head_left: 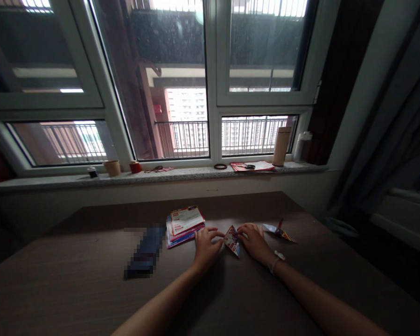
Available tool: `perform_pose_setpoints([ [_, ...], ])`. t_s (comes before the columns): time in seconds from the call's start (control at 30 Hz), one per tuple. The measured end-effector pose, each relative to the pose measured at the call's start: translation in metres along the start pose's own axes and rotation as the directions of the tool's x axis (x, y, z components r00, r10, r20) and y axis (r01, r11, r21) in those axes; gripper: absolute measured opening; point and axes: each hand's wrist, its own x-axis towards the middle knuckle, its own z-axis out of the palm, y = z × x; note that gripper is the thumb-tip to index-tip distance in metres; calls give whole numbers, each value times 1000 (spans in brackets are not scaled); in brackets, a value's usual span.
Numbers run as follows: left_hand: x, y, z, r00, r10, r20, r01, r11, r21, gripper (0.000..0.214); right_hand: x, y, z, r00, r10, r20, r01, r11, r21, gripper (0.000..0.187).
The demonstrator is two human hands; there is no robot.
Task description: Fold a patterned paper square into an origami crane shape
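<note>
Between my two hands, a small piece of printed paper [232, 242] folded to a pointed triangular shape rests on the brown table. My left hand [207, 246] has its index finger and thumb closed at the paper's left corner. At the opposite edge, my right hand [255, 240] curls its fingers onto the paper, with a thin bracelet round the wrist. A stack of printed sheets [186, 223] lies just beyond my left hand. To the right of my right hand sits another folded paper piece [280, 232], white and coloured.
A dark blurred oblong object [145, 252] lies left of the stack. On the sill [192, 173] behind the table are a paper cup [112, 168], a red spool [135, 167], a dark bracelet [220, 166], scissors [249, 166] on papers, a tan flask [282, 147] and a whitish bottle [303, 147].
</note>
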Motion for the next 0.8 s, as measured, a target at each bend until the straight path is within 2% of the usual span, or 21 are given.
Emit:
perform_pose_setpoints([
  [0.3,0,-1,-1,999,31,16,-31,999,-9,15,0,0,0,1000,-19,20,19,1000,-21,20],
  [0.63,-1,2,-2,999,18,38,-19,999,28,21,1,-2,-1,986,-146,85,139,987,79,20],
  [0.8,0,0,0,999,15,44,-17,999,50,24,-1,-3,-2,981,-165,101,160,986,54,19],
])
